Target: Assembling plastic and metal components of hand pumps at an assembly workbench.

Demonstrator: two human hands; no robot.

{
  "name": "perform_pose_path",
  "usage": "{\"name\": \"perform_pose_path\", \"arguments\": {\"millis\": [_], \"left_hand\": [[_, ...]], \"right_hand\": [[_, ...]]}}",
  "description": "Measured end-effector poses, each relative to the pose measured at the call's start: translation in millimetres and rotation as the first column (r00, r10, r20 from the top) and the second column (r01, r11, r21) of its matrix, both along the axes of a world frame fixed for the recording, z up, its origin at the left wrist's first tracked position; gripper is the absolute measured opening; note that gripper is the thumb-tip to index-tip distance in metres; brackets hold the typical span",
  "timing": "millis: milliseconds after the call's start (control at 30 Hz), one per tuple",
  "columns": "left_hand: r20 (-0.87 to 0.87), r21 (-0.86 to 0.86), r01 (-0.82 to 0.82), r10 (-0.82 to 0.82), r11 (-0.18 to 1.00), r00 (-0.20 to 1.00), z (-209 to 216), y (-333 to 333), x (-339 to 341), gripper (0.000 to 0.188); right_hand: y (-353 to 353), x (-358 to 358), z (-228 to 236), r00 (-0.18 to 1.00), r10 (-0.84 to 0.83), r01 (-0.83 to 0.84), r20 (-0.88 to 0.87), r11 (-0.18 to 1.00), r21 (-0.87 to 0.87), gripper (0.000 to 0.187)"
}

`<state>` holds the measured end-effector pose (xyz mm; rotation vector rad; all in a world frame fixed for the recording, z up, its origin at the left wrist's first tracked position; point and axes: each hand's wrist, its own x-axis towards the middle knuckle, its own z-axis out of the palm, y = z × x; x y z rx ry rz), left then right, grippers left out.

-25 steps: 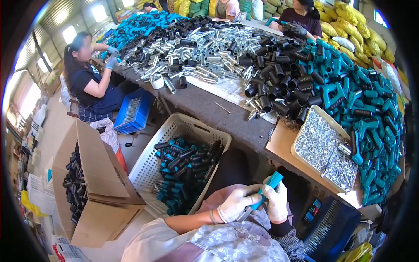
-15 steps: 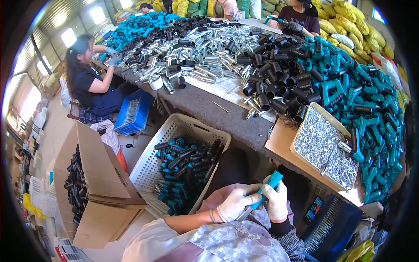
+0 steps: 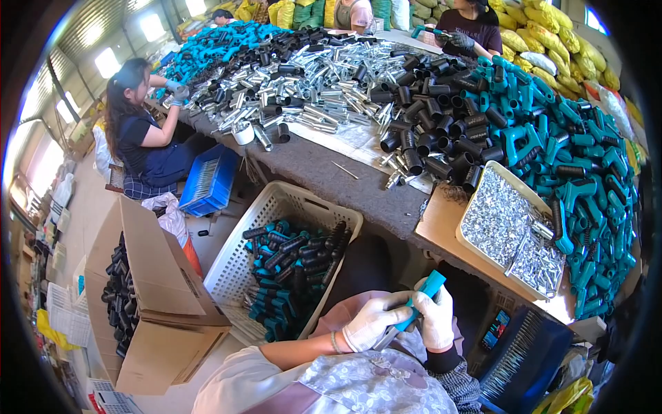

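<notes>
Hands: left gloved hand [image 3: 372,326] and right gloved hand [image 3: 436,319] both clasp the teal plastic handle [image 3: 422,298].
Handling: likely light, stiff; best gripped mid-shaft.

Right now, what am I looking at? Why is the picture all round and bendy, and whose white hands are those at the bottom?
The picture comes from a small camera worn on a person's head, looking down. Its wide lens bends straight edges, so everything looks round.

The two hands belong to that person, and both wear white gloves. The left hand and the right hand together hold one teal handle with a metal part at its lower end.

In front is a long table heaped with shiny metal tubes, black sleeves and teal handles. A tray of small silvery bits sits at its near edge.

Below the table stands a white basket with finished black and teal pieces, and beside it a cardboard box. Other people work at the far sides.
</notes>
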<state>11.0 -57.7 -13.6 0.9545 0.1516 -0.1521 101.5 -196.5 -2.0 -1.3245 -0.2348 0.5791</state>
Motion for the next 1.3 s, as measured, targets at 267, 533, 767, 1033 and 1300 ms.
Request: {"name": "perform_pose_path", "arguments": {"millis": [267,533,767,1033,1300], "left_hand": [[0.008,0.013,-0.015,0.015,1.0,1.0,4,0,-1,0.043],[0.002,0.017,0.003,-0.003,1.0,1.0,1,0,0,0.042],[0.003,-0.002,0.006,-0.006,1.0,1.0,-2,-2,0,0.041],[-0.021,0.005,0.0,0.0,1.0,1.0,-3,-4,0,0.043],[-0.012,-0.003,0.025,-0.025,1.0,1.0,-4,-3,1,0.042]], "right_hand": [[-1,-1,1,1.0,0.016,-0.016,-0.018,1.0,-0.002,0.024],[0,1,-7,0.999,0.015,-0.013,0.047,0.999,-0.032,0.036],[-2,-1,-6,0.999,0.01,-0.009,0.037,0.999,-0.036,0.035],[-3,0,-10,0.999,0.011,-0.01,0.039,1.0,-0.012,0.034],[-5,2,-10,0.999,0.016,-0.016,0.031,1.0,-0.003,0.034]]}}
